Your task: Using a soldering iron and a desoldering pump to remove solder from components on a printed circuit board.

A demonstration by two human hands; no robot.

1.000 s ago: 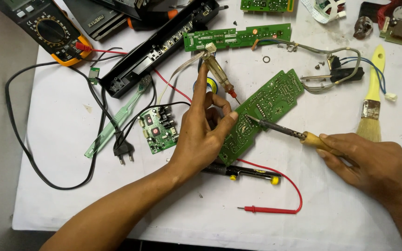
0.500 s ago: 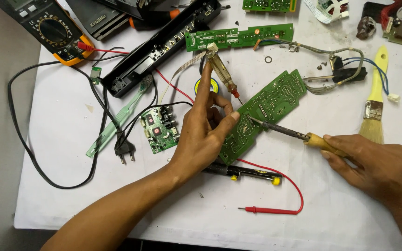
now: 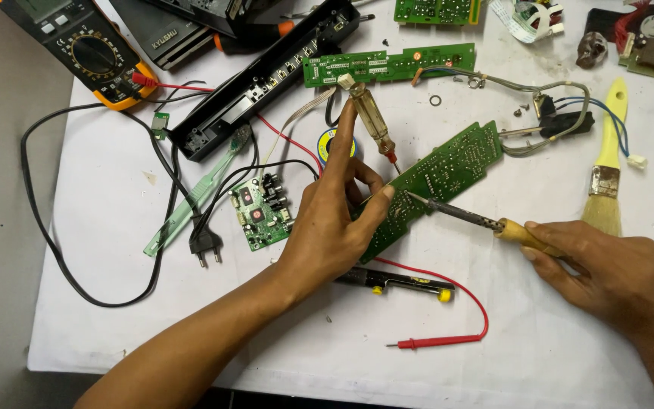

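Left hand (image 3: 331, 227) at centre of the white surface (image 3: 115, 303), fingers closed on the near-left end of a long green circuit board (image 3: 448, 170) that lies diagonally toward the far right. Right hand (image 3: 607, 269), near right, fingers wrapped around the wooden handle of a soldering iron (image 3: 486, 221); its tip touches the board beside the left thumb. An amber-handled screwdriver (image 3: 372, 125) lies just beyond the left fingertips. A yellow paintbrush (image 3: 607, 182) lies at right, a multimeter (image 3: 88, 53) far left.
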